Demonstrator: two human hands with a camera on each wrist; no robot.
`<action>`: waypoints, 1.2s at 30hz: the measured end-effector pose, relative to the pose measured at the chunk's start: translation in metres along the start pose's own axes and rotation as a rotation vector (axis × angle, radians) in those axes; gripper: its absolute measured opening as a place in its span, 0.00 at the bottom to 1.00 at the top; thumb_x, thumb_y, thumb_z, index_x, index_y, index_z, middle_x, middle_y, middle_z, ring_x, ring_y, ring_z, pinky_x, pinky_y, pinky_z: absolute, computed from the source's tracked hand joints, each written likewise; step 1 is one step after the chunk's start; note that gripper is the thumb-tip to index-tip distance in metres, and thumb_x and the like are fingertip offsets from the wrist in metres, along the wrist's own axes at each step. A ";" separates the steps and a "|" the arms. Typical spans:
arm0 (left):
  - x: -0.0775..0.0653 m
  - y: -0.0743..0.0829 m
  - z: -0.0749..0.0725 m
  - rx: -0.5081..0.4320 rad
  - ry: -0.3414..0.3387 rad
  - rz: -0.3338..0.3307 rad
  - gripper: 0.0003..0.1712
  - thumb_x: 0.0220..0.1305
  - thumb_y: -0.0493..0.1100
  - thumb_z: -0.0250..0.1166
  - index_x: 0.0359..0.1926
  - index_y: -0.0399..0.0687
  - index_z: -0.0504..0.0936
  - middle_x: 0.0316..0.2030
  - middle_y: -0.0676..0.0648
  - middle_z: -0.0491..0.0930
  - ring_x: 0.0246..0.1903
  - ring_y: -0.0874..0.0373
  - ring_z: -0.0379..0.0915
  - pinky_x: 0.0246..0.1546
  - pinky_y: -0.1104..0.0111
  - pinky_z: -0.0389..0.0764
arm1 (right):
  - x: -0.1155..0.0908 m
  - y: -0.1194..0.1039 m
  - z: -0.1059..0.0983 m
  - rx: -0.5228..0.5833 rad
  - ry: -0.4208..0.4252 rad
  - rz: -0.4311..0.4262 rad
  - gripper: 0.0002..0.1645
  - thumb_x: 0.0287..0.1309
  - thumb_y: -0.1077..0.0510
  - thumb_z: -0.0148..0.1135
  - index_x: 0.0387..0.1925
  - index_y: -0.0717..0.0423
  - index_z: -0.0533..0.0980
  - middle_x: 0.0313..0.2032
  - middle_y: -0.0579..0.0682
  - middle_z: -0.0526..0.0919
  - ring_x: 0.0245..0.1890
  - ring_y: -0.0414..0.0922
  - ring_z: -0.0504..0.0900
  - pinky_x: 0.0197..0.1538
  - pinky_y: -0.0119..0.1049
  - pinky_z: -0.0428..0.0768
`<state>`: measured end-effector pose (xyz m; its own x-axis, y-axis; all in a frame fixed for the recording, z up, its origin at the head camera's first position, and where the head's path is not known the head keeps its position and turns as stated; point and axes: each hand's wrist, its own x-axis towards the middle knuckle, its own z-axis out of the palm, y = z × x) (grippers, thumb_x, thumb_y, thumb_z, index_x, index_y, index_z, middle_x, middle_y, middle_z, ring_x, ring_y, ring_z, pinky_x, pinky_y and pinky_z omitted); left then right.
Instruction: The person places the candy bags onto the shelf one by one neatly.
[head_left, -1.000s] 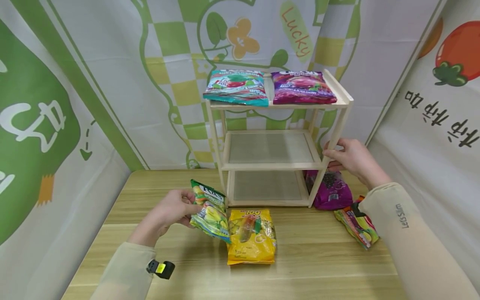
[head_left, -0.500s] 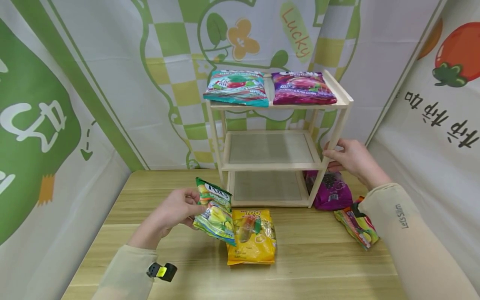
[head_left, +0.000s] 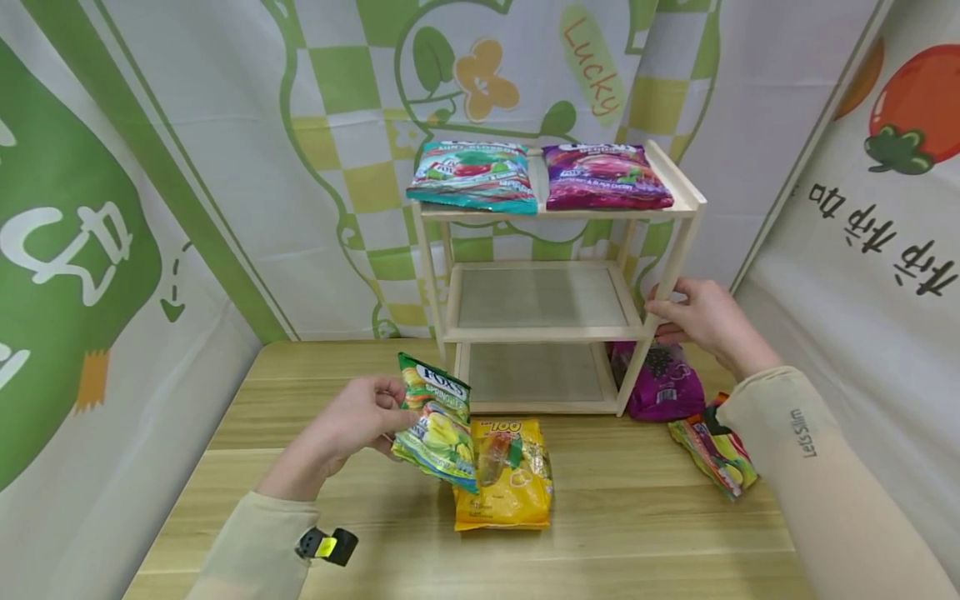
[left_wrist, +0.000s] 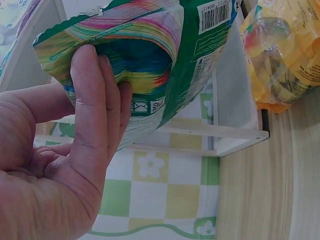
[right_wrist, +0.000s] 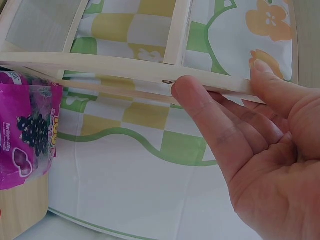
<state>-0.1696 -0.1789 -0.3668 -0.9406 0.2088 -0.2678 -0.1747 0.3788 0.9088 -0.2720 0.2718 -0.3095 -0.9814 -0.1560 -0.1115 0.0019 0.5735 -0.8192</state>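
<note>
My left hand [head_left: 358, 425] pinches a green candy bag [head_left: 437, 425] by its left side, thumb on the front. In the left wrist view the fingers [left_wrist: 90, 100] lie against the back of that bag [left_wrist: 195, 55]. The bag is tilted and overlaps a yellow candy bag [head_left: 510, 492] lying on the table before the rack. My right hand [head_left: 708, 321] grips the right front post of the small wooden rack [head_left: 543, 335]. In the right wrist view, thumb and fingers sit on either side of the post [right_wrist: 125, 70].
Teal [head_left: 476, 179] and purple [head_left: 606, 177] candy bags lie on the rack's top shelf. A grape candy bag [head_left: 663, 383] stands behind the right post. A multicoloured bag [head_left: 716, 454] lies beside my right sleeve on the wooden table [head_left: 622, 542]. Printed cloth walls surround the table.
My left hand has moved slightly right with the green candy bag, which now covers more of the yellow bag and faces me more. My right hand has stayed on the post.
</note>
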 end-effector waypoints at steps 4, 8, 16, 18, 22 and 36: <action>0.000 0.002 0.002 -0.003 0.001 0.001 0.19 0.65 0.37 0.69 0.50 0.34 0.71 0.32 0.44 0.76 0.26 0.54 0.76 0.29 0.58 0.87 | 0.000 0.000 0.000 -0.002 0.000 0.000 0.31 0.76 0.51 0.56 0.68 0.70 0.66 0.58 0.76 0.76 0.43 0.54 0.89 0.45 0.38 0.88; -0.001 0.005 0.004 -0.011 -0.007 0.013 0.19 0.65 0.37 0.69 0.50 0.34 0.71 0.32 0.44 0.76 0.26 0.55 0.76 0.30 0.58 0.87 | 0.000 0.001 0.000 -0.004 0.002 0.000 0.31 0.76 0.51 0.55 0.68 0.70 0.66 0.58 0.76 0.76 0.42 0.53 0.89 0.44 0.38 0.88; -0.003 0.011 0.007 -0.034 -0.027 0.039 0.20 0.65 0.37 0.69 0.51 0.32 0.71 0.32 0.44 0.75 0.26 0.55 0.75 0.30 0.57 0.88 | -0.001 0.000 0.000 0.002 0.002 -0.002 0.31 0.76 0.51 0.56 0.68 0.70 0.66 0.59 0.76 0.76 0.43 0.54 0.89 0.43 0.35 0.88; -0.003 0.012 0.008 -0.034 -0.028 0.043 0.20 0.65 0.37 0.69 0.51 0.33 0.70 0.31 0.45 0.75 0.26 0.55 0.75 0.30 0.57 0.88 | -0.001 0.000 0.000 0.001 0.002 -0.002 0.31 0.76 0.51 0.56 0.68 0.70 0.66 0.59 0.76 0.76 0.43 0.54 0.88 0.43 0.35 0.88; -0.003 0.013 0.009 -0.038 -0.034 0.050 0.20 0.65 0.38 0.69 0.51 0.33 0.70 0.31 0.46 0.74 0.26 0.55 0.74 0.30 0.57 0.87 | -0.001 0.000 0.000 0.002 0.003 -0.002 0.31 0.76 0.51 0.56 0.67 0.70 0.66 0.59 0.76 0.76 0.43 0.54 0.89 0.43 0.36 0.88; -0.002 0.020 0.013 -0.084 -0.043 0.051 0.19 0.65 0.37 0.70 0.49 0.34 0.71 0.30 0.47 0.75 0.25 0.56 0.76 0.28 0.60 0.86 | 0.000 0.001 0.000 0.004 0.005 0.001 0.31 0.76 0.51 0.56 0.68 0.70 0.66 0.58 0.76 0.76 0.42 0.53 0.89 0.42 0.35 0.88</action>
<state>-0.1678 -0.1601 -0.3525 -0.9360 0.2649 -0.2318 -0.1518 0.2904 0.9448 -0.2725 0.2725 -0.3103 -0.9824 -0.1512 -0.1100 0.0041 0.5705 -0.8213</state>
